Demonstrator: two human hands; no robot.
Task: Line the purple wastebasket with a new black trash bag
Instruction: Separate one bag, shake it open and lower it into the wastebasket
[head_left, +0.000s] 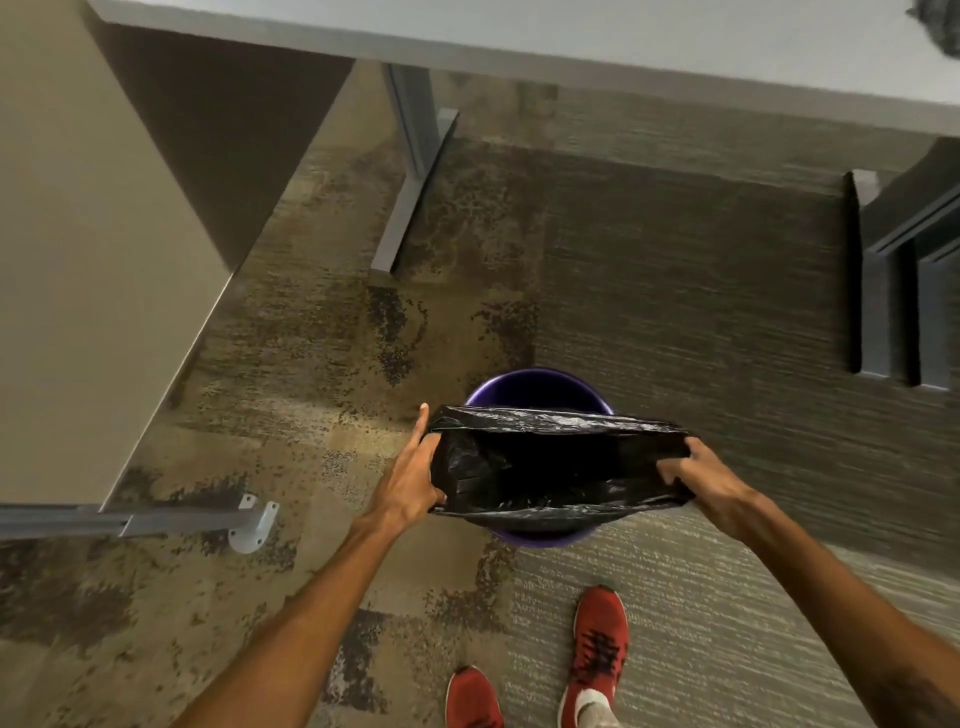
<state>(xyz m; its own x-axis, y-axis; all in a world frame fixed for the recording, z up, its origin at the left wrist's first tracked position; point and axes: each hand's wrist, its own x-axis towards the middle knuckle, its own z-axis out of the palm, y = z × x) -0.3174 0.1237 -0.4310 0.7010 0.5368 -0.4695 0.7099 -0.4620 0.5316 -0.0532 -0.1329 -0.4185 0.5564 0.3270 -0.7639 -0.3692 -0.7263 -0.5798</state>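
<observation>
The purple wastebasket (537, 383) stands on the carpet straight below me, with only its far and near rim showing. A black trash bag (556, 465) is stretched open over it, mouth up, hiding most of the basket's opening. My left hand (410, 480) grips the bag's left edge, thumb inside the mouth and index finger pointing forward. My right hand (698, 480) holds the right edge, fingers curled over the plastic. I cannot tell whether the bag's body hangs down inside the basket.
A white desk top (519, 36) spans the top, with a grey leg (410, 171) on the floor behind the basket. A beige partition (88, 260) with a metal foot (254, 525) is left. A dark cabinet (904, 291) is right. My red shoes (597, 644) stand just behind the basket.
</observation>
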